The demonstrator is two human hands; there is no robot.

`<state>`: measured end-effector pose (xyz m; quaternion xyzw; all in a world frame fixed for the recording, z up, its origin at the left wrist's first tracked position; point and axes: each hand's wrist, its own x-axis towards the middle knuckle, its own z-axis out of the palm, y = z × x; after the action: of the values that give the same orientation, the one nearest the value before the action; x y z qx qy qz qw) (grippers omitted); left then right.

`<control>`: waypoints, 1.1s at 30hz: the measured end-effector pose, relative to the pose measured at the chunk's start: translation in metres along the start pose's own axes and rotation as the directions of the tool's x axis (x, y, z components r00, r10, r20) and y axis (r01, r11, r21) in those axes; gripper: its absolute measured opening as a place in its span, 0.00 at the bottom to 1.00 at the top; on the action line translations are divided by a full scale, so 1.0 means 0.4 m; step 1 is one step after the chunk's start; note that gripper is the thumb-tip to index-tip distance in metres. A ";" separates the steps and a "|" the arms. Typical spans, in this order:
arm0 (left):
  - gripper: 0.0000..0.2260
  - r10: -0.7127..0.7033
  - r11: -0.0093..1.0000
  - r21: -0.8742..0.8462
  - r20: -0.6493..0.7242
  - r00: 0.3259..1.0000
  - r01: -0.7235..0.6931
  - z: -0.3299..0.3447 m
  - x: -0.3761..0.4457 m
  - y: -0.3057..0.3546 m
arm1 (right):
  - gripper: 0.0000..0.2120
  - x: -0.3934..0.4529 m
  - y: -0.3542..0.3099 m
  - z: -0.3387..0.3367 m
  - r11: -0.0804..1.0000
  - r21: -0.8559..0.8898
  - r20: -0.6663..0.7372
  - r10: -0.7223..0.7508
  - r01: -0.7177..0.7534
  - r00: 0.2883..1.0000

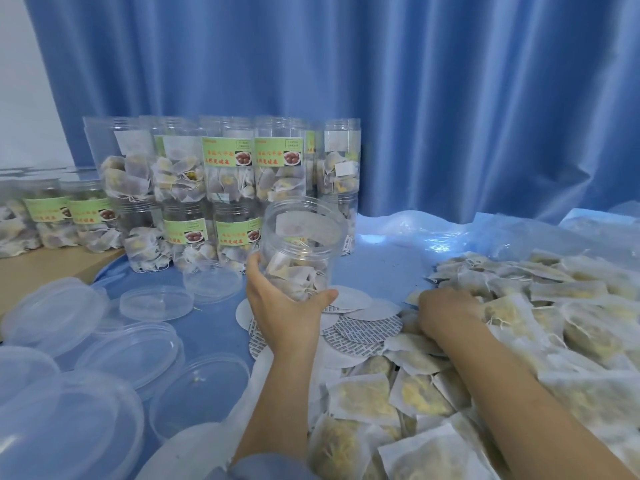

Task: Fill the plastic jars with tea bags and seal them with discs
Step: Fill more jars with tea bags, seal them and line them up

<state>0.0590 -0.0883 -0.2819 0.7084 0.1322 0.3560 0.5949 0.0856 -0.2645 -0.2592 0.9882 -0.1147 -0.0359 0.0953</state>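
Observation:
My left hand (282, 308) grips a clear plastic jar (301, 237) from below, holding it tilted with its open mouth toward me. A few tea bags lie in its lower part. My right hand (446, 311) reaches into the big heap of tea bags (519, 341) on the right, fingers curled down among them; whether it holds any I cannot tell. Round sealing discs (363, 329), white or printed with grey text, lie scattered between my two hands.
Filled jars with green labels (225, 188) stand stacked in two tiers at the back, more on a wooden surface (52, 268) at left. Clear plastic lids (131, 351) lie spread at the lower left. A blue curtain (346, 81) hangs behind.

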 end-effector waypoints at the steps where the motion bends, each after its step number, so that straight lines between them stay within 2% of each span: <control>1: 0.53 -0.003 1.000 -0.005 0.006 1.000 0.003 0.001 0.000 -0.001 | 0.18 0.002 0.001 0.001 1.000 0.009 -0.022 0.003 -0.003 1.000; 5: 0.53 -0.010 0.999 -0.036 0.013 1.000 0.011 0.002 -0.001 -0.003 | 0.18 -0.002 0.000 -0.001 1.000 0.023 -0.059 0.016 -0.014 0.998; 7: 0.53 -0.008 0.999 -0.041 0.013 1.000 0.009 0.002 0.000 -0.004 | 0.18 -0.007 -0.003 -0.005 0.999 0.039 -0.120 -0.010 0.015 0.993; 11: 0.53 0.007 0.999 -0.051 0.017 1.000 -0.006 0.005 0.001 -0.004 | 0.16 -0.014 -0.022 -0.018 0.961 0.212 -0.395 -0.084 0.180 0.915; 13: 0.53 0.014 0.998 -0.058 0.016 1.000 -0.013 0.005 0.001 -0.004 | 0.15 -0.010 -0.032 -0.027 0.858 0.407 -0.536 -0.053 0.313 0.843; 15: 0.52 0.021 0.998 -0.064 0.017 1.000 -0.020 0.005 0.001 -0.006 | 0.09 -0.012 -0.039 -0.042 0.659 0.600 -0.629 0.038 0.454 0.777; 17: 0.52 0.036 0.997 -0.066 0.022 0.999 -0.034 0.004 0.000 -0.007 | 0.02 -0.024 -0.045 -0.062 0.357 0.744 -0.642 0.152 0.564 0.751; 18: 0.52 0.045 0.997 -0.061 0.025 0.999 -0.043 0.004 -0.001 -0.007 | 0.04 -0.034 -0.049 -0.073 0.185 0.780 -0.626 0.220 0.598 0.748; 20: 0.52 0.063 0.997 -0.047 0.036 0.997 -0.062 0.004 -0.002 -0.005 | 0.09 -0.052 -0.052 -0.092 -0.139 0.751 -0.584 0.318 0.646 0.747; 21: 0.52 0.071 0.997 -0.042 0.047 0.996 -0.069 0.005 -0.003 -0.003 | 0.10 -0.062 -0.053 -0.101 -0.252 0.700 -0.580 0.345 0.668 0.738; 23: 0.52 0.095 0.995 -0.035 0.074 0.993 -0.093 0.004 -0.007 0.000 | 0.10 -0.079 -0.058 -0.117 -0.365 0.610 -0.601 0.365 0.703 0.711; 25: 0.51 0.142 0.990 -0.027 0.094 0.985 -0.140 0.003 -0.012 0.001 | 0.09 -0.094 -0.060 -0.129 -0.341 0.601 -0.647 0.323 0.723 0.690; 26: 0.51 0.169 0.986 -0.020 0.102 0.980 -0.167 0.003 -0.014 0.003 | 0.07 -0.097 -0.060 -0.133 -0.233 0.629 -0.700 0.243 0.741 0.671; 27: 0.51 0.191 0.982 -0.008 0.110 0.975 -0.191 0.003 -0.017 0.005 | 0.06 -0.100 -0.062 -0.134 -0.077 0.650 -0.747 0.117 0.756 0.654; 28: 0.51 0.209 0.977 0.010 0.118 0.971 -0.211 0.003 -0.019 0.007 | 0.08 -0.103 -0.065 -0.132 0.089 0.641 -0.765 -0.012 0.763 0.644; 29: 0.51 0.223 0.973 0.028 0.122 0.967 -0.228 0.003 -0.021 0.008 | 0.10 -0.105 -0.068 -0.128 0.208 0.612 -0.762 -0.103 0.763 0.639; 30: 0.51 0.229 0.971 0.038 0.119 0.966 -0.235 0.004 -0.022 0.009 | 0.11 -0.111 -0.071 -0.127 0.261 0.597 -0.748 -0.159 0.759 0.644; 33: 0.52 0.172 0.985 0.018 0.067 0.983 -0.174 0.004 -0.020 0.008 | 0.17 -0.138 -0.081 -0.131 0.221 0.630 -0.700 -0.252 0.744 0.668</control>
<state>0.0539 -0.0952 -0.2818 0.7353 0.0550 0.3815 0.5575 0.0438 -0.2112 -0.2114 0.8337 0.2480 0.2325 -0.4353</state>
